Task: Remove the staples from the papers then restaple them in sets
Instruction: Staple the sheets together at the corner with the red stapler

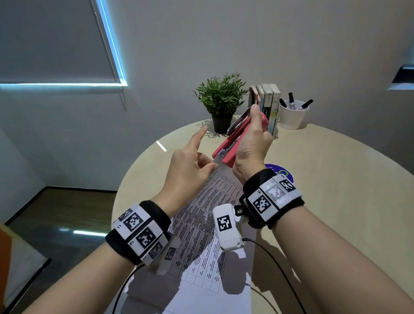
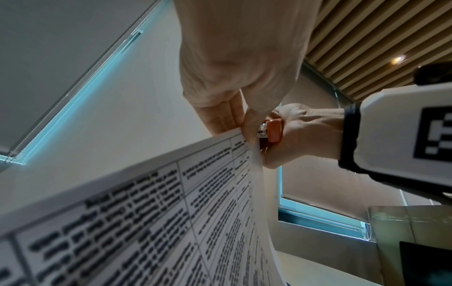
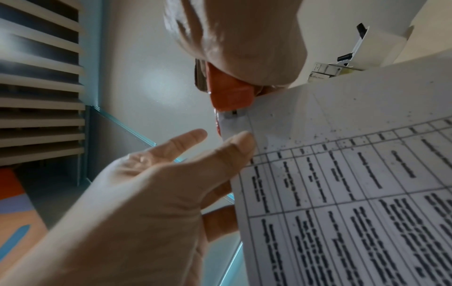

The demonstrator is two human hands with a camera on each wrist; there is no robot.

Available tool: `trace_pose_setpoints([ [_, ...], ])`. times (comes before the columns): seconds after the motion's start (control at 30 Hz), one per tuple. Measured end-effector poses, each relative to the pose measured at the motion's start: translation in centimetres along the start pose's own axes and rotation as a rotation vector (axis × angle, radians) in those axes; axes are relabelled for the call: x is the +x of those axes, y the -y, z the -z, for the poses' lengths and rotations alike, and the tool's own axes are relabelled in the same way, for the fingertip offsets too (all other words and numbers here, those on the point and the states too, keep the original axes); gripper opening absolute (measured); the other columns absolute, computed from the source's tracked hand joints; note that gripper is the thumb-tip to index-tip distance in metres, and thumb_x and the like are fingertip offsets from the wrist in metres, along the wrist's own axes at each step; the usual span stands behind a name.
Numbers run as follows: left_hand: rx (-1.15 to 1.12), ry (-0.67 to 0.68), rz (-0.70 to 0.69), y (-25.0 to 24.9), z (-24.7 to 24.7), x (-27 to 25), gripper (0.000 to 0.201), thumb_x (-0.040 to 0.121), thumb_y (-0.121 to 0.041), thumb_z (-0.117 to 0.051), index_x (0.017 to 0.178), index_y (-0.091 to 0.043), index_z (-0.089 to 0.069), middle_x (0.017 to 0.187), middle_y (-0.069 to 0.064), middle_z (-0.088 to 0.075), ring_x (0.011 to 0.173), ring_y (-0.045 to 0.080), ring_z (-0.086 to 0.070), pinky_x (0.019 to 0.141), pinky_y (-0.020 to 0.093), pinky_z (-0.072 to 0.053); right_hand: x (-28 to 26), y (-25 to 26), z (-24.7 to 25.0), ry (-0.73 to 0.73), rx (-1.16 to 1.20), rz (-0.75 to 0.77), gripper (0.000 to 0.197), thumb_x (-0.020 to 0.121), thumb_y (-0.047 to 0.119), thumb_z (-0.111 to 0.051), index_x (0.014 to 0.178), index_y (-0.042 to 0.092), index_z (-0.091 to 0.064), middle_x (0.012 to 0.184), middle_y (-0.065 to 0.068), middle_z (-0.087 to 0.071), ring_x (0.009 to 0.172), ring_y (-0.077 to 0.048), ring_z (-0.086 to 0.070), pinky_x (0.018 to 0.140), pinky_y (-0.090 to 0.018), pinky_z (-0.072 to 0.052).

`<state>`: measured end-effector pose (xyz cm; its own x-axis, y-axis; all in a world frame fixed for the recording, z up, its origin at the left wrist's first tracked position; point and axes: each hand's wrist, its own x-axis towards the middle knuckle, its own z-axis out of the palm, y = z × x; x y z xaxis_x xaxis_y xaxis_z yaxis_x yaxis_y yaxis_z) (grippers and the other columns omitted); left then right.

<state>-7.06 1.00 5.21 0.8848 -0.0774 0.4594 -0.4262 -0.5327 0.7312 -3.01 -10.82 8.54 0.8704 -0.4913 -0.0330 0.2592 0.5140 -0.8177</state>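
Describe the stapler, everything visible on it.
The stapler is coral-red, apparently plastic, with a silvery metal top arm and magazine. The right hand grips its rear and holds it tilted above the table. Its front end sits over the corner of the printed papers, which the left hand pinches close beside it. No staple is discernible.
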Motion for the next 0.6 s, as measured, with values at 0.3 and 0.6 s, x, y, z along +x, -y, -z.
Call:
trace_pose_setpoints([
  [0.3,-0.020,-0.002,-0.002,0.4,-0.1,0.2,0.085,0.078,-0.005,-0.077,0.149,-0.022,-0.033,0.075,-0.001,-0.072,0.071,0.009,-0.069,0.078,0.021,-0.056,0.4,-0.3,0.0,-0.040,-0.018,-0.019,0.032,0.094,0.037,-0.061,0.072,0.014,-0.061,0.059,0.000,-0.064,0.054,-0.016,-0.062,0.059,-0.029,-0.052],
  [0.6,0.285,0.516,0.277,2.2,1.3,-0.6,0.066,0.075,-0.009,-0.079,0.133,-0.016,-0.046,0.098,0.005,-0.066,0.086,0.019,-0.064,0.069,0.023,-0.047,0.8,0.3,0.2,-0.124,0.013,-0.053,0.029,0.093,0.035,-0.063,0.071,0.016,-0.058,0.057,0.002,-0.059,0.050,-0.014,-0.059,0.055,-0.028,-0.050],
])
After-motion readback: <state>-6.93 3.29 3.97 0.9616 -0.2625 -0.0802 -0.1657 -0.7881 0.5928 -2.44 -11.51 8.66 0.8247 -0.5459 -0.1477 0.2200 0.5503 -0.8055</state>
